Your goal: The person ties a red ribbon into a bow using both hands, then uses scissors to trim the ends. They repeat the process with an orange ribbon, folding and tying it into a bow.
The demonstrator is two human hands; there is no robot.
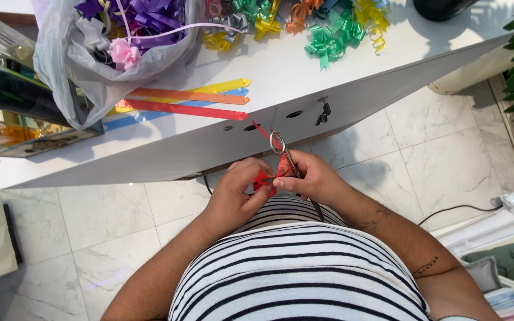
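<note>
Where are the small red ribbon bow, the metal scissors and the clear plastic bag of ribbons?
small red ribbon bow point(265, 180): head view, its left loops.
metal scissors point(277, 142): head view, the ring handle.
clear plastic bag of ribbons point(60, 65): head view, its left side.

A: What packaging is visible?

B: A clear grey plastic bag point(72, 65) sits on the white table point(281, 71) at upper left, bulging with purple and pink ribbon bows.

A: Anything else?

B: A clear, gold-edged box point(25, 134) lies just beside the bag, at the left edge. No signs or screens appear.
</note>
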